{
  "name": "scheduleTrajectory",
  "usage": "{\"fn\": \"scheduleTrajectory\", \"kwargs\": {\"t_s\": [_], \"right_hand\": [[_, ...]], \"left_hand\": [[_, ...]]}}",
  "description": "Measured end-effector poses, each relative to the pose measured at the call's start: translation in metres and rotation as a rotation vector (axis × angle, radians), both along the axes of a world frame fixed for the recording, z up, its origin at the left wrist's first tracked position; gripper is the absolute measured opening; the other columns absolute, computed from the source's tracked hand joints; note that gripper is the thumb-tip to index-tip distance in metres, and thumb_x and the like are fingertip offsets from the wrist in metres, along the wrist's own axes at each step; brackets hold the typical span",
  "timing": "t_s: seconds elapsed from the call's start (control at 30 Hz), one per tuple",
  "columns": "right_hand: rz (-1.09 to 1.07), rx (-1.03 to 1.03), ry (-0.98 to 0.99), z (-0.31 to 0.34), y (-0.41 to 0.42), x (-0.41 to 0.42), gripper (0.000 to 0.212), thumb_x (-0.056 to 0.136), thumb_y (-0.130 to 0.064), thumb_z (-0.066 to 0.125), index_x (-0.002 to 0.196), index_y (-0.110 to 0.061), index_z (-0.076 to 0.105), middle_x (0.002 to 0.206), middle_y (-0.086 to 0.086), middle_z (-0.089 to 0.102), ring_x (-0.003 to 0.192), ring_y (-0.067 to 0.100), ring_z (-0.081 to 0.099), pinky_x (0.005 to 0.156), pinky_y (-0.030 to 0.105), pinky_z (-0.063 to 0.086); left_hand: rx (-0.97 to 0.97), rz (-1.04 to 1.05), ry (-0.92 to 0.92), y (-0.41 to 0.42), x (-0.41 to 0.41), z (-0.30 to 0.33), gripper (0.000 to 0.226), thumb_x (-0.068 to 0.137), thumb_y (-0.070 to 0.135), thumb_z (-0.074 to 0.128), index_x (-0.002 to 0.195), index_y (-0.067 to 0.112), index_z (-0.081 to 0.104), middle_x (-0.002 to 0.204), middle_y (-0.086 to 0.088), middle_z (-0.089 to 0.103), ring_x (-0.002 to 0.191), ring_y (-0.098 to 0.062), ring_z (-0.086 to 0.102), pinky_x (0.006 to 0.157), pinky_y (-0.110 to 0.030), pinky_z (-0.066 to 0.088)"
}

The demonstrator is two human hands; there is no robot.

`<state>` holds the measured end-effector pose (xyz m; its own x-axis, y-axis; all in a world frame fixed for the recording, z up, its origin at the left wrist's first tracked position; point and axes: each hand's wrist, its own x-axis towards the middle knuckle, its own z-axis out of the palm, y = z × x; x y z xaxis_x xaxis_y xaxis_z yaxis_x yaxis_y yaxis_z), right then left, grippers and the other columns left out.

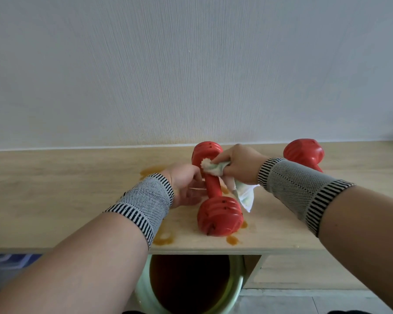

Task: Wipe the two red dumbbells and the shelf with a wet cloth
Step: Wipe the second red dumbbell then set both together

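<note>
A red dumbbell (pixel 216 209) lies end-on to me in the middle of the light wooden shelf (pixel 66 189). My left hand (pixel 186 186) rests against its handle from the left, fingers loosely bent beside it. My right hand (pixel 238 164) grips a bunched white cloth (pixel 213 167) and presses it onto the handle near the far head; a loose end of the cloth hangs down on the right. The second red dumbbell (pixel 304 152) lies at the back right, partly hidden by my right wrist.
Orange-brown liquid stains (pixel 163 240) dot the shelf around the near dumbbell and by its front edge. A pale green bucket (pixel 236 284) of dark liquid stands on the floor below the shelf. A white wall rises right behind the shelf.
</note>
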<state>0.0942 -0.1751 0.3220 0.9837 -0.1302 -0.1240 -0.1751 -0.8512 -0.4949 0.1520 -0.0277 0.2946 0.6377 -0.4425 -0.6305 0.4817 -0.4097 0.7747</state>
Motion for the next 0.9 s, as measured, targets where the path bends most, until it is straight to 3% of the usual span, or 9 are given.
{"fn": "scheduleTrajectory", "kwargs": {"t_s": [0.07, 0.17, 0.23, 0.33, 0.5, 0.57, 0.7, 0.8, 0.9], "right_hand": [[-0.027, 0.003, -0.045, -0.007, 0.002, 0.003, 0.042, 0.082, -0.007, 0.055, 0.116, -0.028, 0.066, 0.123, 0.001, 0.062, 0.115, 0.014, 0.054, 0.094, 0.020, 0.039], [0.017, 0.084, 0.001, -0.005, 0.001, -0.008, 0.038, 0.080, -0.008, 0.059, 0.108, -0.030, 0.070, 0.113, -0.003, 0.065, 0.104, 0.009, 0.056, 0.089, 0.021, 0.040], [0.077, 0.105, 0.078, 0.001, -0.003, -0.019, 0.035, 0.079, -0.010, 0.063, 0.104, -0.033, 0.071, 0.097, -0.012, 0.065, 0.088, 0.002, 0.055, 0.079, 0.014, 0.038], [0.137, 0.108, 0.149, 0.003, -0.008, -0.032, 0.034, 0.078, -0.011, 0.065, 0.104, -0.031, 0.072, 0.073, -0.025, 0.057, 0.069, -0.006, 0.052, 0.064, 0.002, 0.036], [0.141, 0.136, 0.139, 0.002, -0.007, -0.031, 0.029, 0.076, -0.014, 0.069, 0.100, -0.030, 0.073, 0.065, -0.026, 0.057, 0.063, -0.009, 0.053, 0.060, -0.001, 0.037], [0.093, 0.150, 0.105, 0.000, -0.009, -0.026, 0.027, 0.076, -0.015, 0.069, 0.098, -0.030, 0.074, 0.070, -0.024, 0.061, 0.069, -0.005, 0.055, 0.066, 0.007, 0.042], [-0.074, 0.130, -0.004, -0.008, -0.016, -0.009, 0.022, 0.076, -0.019, 0.069, 0.097, -0.024, 0.076, 0.089, -0.003, 0.072, 0.090, 0.013, 0.064, 0.081, 0.026, 0.051], [-0.126, 0.103, -0.090, -0.011, -0.015, 0.000, 0.027, 0.079, -0.024, 0.069, 0.105, -0.023, 0.072, 0.104, -0.001, 0.070, 0.100, 0.015, 0.061, 0.089, 0.026, 0.047], [-0.016, 0.103, -0.032, -0.005, -0.014, -0.012, 0.031, 0.078, -0.020, 0.068, 0.108, -0.027, 0.071, 0.104, -0.004, 0.068, 0.100, 0.011, 0.059, 0.089, 0.023, 0.044]], "left_hand": [[-0.002, -0.001, -0.018, 0.000, -0.002, 0.001, 0.024, 0.084, 0.004, 0.040, 0.101, 0.011, 0.057, 0.081, -0.008, 0.068, 0.061, -0.019, 0.065, 0.066, -0.028, 0.047], [-0.003, 0.013, -0.056, 0.002, -0.004, 0.000, 0.008, 0.086, 0.004, 0.049, 0.085, 0.008, 0.056, 0.076, -0.007, 0.064, 0.057, -0.018, 0.062, 0.053, -0.024, 0.050], [0.006, 0.001, -0.081, 0.004, -0.003, -0.001, 0.010, 0.086, 0.004, 0.054, 0.088, 0.009, 0.062, 0.076, -0.005, 0.062, 0.056, -0.015, 0.060, 0.044, -0.019, 0.048], [0.050, -0.056, -0.113, 0.004, -0.005, -0.001, 0.018, 0.086, 0.015, 0.066, 0.103, 0.012, 0.068, 0.077, -0.001, 0.066, 0.056, -0.011, 0.060, 0.044, -0.018, 0.047], [0.057, -0.074, -0.131, 0.001, -0.004, -0.003, 0.024, 0.086, 0.016, 0.068, 0.110, 0.013, 0.068, 0.075, 0.001, 0.065, 0.048, -0.006, 0.060, 0.044, -0.017, 0.045], [0.041, -0.068, -0.116, 0.000, -0.003, -0.005, 0.021, 0.085, 0.015, 0.068, 0.106, 0.015, 0.068, 0.076, 0.001, 0.065, 0.053, -0.007, 0.059, 0.051, -0.021, 0.046], [-0.026, -0.079, -0.058, -0.005, -0.007, -0.003, 0.009, 0.092, 0.009, 0.056, 0.094, 0.016, 0.062, 0.068, 0.000, 0.068, 0.055, -0.010, 0.062, 0.057, -0.024, 0.048], [-0.038, -0.097, -0.029, -0.011, -0.010, 0.000, 0.014, 0.095, 0.006, 0.050, 0.094, 0.015, 0.061, 0.076, -0.002, 0.070, 0.061, -0.013, 0.066, 0.056, -0.026, 0.050], [-0.013, -0.090, -0.019, -0.010, -0.008, 0.000, 0.021, 0.093, 0.004, 0.047, 0.095, 0.016, 0.064, 0.075, 0.001, 0.071, 0.067, -0.014, 0.066, 0.059, -0.028, 0.050]]}}
